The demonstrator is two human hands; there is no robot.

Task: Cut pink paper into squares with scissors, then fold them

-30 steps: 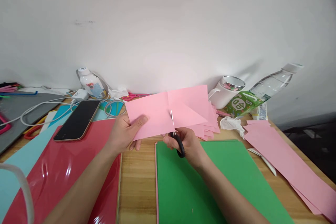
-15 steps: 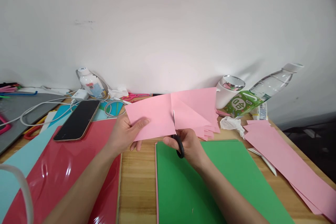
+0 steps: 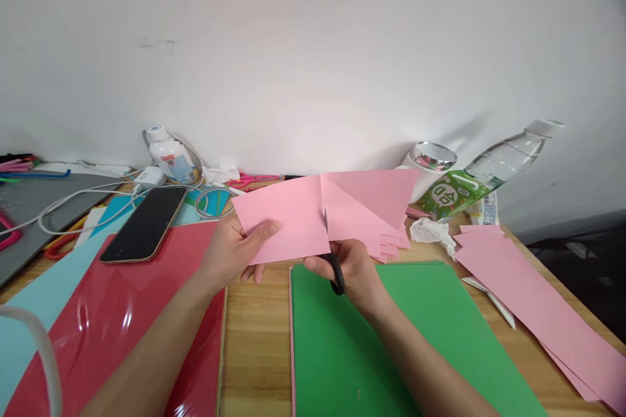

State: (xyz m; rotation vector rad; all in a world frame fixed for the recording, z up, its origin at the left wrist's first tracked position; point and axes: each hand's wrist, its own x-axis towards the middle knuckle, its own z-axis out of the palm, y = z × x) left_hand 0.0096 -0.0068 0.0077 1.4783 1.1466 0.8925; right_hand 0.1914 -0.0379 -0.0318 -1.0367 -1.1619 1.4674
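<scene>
Since the earlier frame, the right part of the pink paper is swinging farther to the right, and it is now hiding more of the white cup. Both forearms are reaching in from the near side of the table. The left hand is gripping the paper by its left end, the thumb lying on top and fingertips showing below. The right hand is grasping a pair of scissors by the black handle, and a blade is showing against the front of the paper, pointing toward the table's far edge. The paper is being held up above the table, between its middle and its far edge, partly covering a pile of pink pieces. Beneath the right hand and forearm, a green sheet is lying toward the near edge; beneath the left forearm, a shiny red sheet is lying, with a phone resting at its far end. Along the far edge, a small white bottle is standing left of the hands. Toward the far right corner, a clear bottle is leaning behind a green packet, and pink strips are lying along the right edge.
</scene>
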